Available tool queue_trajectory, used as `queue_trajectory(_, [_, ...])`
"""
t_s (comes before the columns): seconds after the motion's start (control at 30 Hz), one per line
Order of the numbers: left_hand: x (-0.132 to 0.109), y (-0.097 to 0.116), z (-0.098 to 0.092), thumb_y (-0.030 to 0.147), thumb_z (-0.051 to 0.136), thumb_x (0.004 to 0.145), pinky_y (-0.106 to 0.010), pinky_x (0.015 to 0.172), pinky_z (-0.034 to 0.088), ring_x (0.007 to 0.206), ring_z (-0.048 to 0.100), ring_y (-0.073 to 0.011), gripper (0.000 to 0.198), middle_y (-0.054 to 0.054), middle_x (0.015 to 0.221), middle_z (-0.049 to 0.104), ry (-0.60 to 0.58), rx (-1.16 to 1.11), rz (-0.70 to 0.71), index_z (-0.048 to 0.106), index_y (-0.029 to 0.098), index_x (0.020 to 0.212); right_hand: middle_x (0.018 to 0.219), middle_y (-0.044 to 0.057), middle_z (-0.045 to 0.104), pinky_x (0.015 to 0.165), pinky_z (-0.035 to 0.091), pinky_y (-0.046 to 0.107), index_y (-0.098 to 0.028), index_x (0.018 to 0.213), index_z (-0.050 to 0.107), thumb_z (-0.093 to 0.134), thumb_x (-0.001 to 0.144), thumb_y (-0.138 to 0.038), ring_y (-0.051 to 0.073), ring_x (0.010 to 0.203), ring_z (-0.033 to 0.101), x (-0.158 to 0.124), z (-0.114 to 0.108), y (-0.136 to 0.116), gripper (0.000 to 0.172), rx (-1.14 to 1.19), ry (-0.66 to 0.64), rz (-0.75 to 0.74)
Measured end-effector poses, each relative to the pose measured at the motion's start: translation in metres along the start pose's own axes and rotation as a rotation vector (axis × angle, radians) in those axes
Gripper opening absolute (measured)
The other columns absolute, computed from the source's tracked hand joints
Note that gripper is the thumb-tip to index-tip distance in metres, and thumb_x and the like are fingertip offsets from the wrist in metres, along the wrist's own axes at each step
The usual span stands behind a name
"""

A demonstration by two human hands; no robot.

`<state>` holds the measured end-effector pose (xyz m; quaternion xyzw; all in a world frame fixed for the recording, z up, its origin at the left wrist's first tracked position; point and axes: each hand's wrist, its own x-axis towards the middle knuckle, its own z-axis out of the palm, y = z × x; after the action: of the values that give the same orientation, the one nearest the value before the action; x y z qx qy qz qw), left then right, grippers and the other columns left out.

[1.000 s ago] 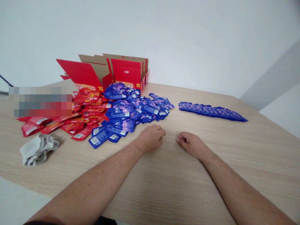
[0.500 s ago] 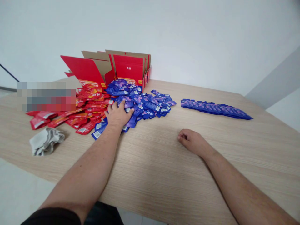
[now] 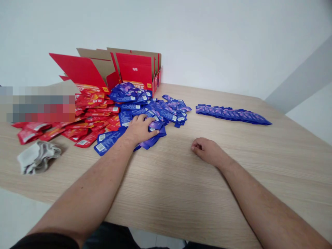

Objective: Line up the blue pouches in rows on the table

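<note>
My left hand [image 3: 141,130] lies palm down on the near side of a heap of blue sachets [image 3: 169,110], its fingers spread and its thumb pointing right. A few sachets stick out from under the palm. To the right, my right hand [image 3: 206,149] rests on the table with its fingers curled in; nothing shows in it. Beyond that hand runs a neat row of overlapping blue sachets [image 3: 232,114]. Left of the blue heap is a pile of red sachets [image 3: 88,119], which touches it.
Open red cartons [image 3: 135,69] stand behind the heaps, flaps raised. A crumpled grey-white cloth [image 3: 38,156] lies at the left of the wooden table [image 3: 166,190]. A blurred-out patch covers part of the far left. A pale wall [image 3: 207,41] rises behind.
My left hand has slid towards me and rightward over the heap, shifting some blue sachets nearer. My right hand stays curled on the table. The view has shifted slightly.
</note>
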<state>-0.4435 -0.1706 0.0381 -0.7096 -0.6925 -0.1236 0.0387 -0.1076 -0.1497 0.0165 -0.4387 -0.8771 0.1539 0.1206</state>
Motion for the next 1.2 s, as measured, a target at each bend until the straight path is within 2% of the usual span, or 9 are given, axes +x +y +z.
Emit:
queue_trajectory(0.33, [-0.014, 0.048, 0.007, 0.061, 0.065, 0.087, -0.053, 0.116, 0.039, 0.138, 0.048, -0.0353, 0.063, -0.011, 0.150, 0.051, -0.159, -0.142, 0.402, 0.057, 0.034, 0.143, 0.084, 0.004, 0.068, 0.070, 0.042, 0.028, -0.019, 0.091, 0.071, 0.062, 0.092, -0.024, 0.017, 0.075, 0.060, 0.000, -0.002, -0.001, 0.010, 0.012, 0.018, 0.025])
queue_trajectory(0.53, [-0.020, 0.066, 0.010, 0.048, 0.068, 0.088, -0.050, 0.115, 0.041, 0.137, 0.050, -0.0327, 0.059, -0.013, 0.147, 0.055, -0.169, -0.257, 0.583, 0.059, 0.030, 0.143, 0.088, 0.005, 0.070, 0.079, 0.045, 0.031, -0.021, 0.089, 0.072, 0.062, 0.090, -0.021, 0.020, 0.085, 0.062, 0.002, -0.003, -0.001, 0.010, -0.017, 0.088, 0.029])
queue_trajectory(0.7, [-0.025, 0.074, 0.010, 0.041, 0.070, 0.084, -0.050, 0.116, 0.042, 0.136, 0.052, -0.0329, 0.057, -0.012, 0.148, 0.054, -0.184, -0.304, 0.636, 0.062, 0.029, 0.139, 0.095, 0.007, 0.074, 0.095, 0.046, 0.040, -0.021, 0.091, 0.073, 0.063, 0.089, -0.020, 0.025, 0.097, 0.064, 0.004, 0.003, 0.009, 0.011, -0.065, 0.171, -0.046])
queue_trajectory(0.8, [-0.028, 0.081, 0.009, 0.039, 0.070, 0.082, -0.050, 0.116, 0.042, 0.135, 0.053, -0.0336, 0.057, -0.013, 0.148, 0.054, -0.200, -0.323, 0.658, 0.064, 0.027, 0.137, 0.109, 0.010, 0.075, 0.104, 0.045, 0.044, -0.021, 0.100, 0.074, 0.062, 0.088, -0.020, 0.027, 0.110, 0.064, 0.006, 0.008, 0.015, 0.017, -0.072, 0.202, -0.077])
queue_trajectory(0.9, [-0.031, 0.088, 0.008, 0.039, 0.070, 0.081, -0.051, 0.118, 0.040, 0.134, 0.054, -0.0337, 0.058, -0.013, 0.146, 0.056, -0.208, -0.339, 0.695, 0.064, 0.027, 0.137, 0.134, 0.013, 0.068, 0.113, 0.042, 0.047, -0.019, 0.122, 0.070, 0.060, 0.086, -0.017, 0.029, 0.128, 0.058, 0.009, 0.016, 0.018, 0.038, -0.085, 0.211, -0.091])
queue_trajectory(0.97, [-0.032, 0.092, 0.008, 0.038, 0.070, 0.080, -0.050, 0.120, 0.038, 0.135, 0.053, -0.0331, 0.058, -0.013, 0.144, 0.057, -0.206, -0.357, 0.736, 0.064, 0.026, 0.136, 0.143, 0.015, 0.062, 0.116, 0.041, 0.048, -0.017, 0.137, 0.063, 0.057, 0.085, -0.012, 0.029, 0.134, 0.055, 0.012, 0.021, 0.018, 0.053, -0.082, 0.199, -0.112])
queue_trajectory(1.07, [-0.034, 0.095, 0.010, 0.036, 0.070, 0.080, -0.050, 0.121, 0.038, 0.137, 0.052, -0.0326, 0.059, -0.014, 0.146, 0.055, -0.208, -0.395, 0.774, 0.063, 0.024, 0.137, 0.142, 0.013, 0.063, 0.117, 0.041, 0.046, -0.017, 0.140, 0.062, 0.051, 0.084, -0.007, 0.026, 0.134, 0.055, 0.015, 0.023, 0.015, 0.058, -0.033, 0.193, -0.151])
queue_trajectory(1.2, [-0.034, 0.093, 0.012, 0.038, 0.074, 0.079, -0.052, 0.123, 0.035, 0.146, 0.043, -0.0339, 0.067, -0.016, 0.155, 0.047, -0.180, -0.416, 0.758, 0.057, 0.024, 0.142, 0.128, 0.009, 0.071, 0.110, 0.047, 0.044, -0.021, 0.130, 0.069, 0.047, 0.089, -0.007, 0.024, 0.123, 0.062, 0.012, 0.013, 0.012, 0.049, 0.045, 0.206, -0.128])
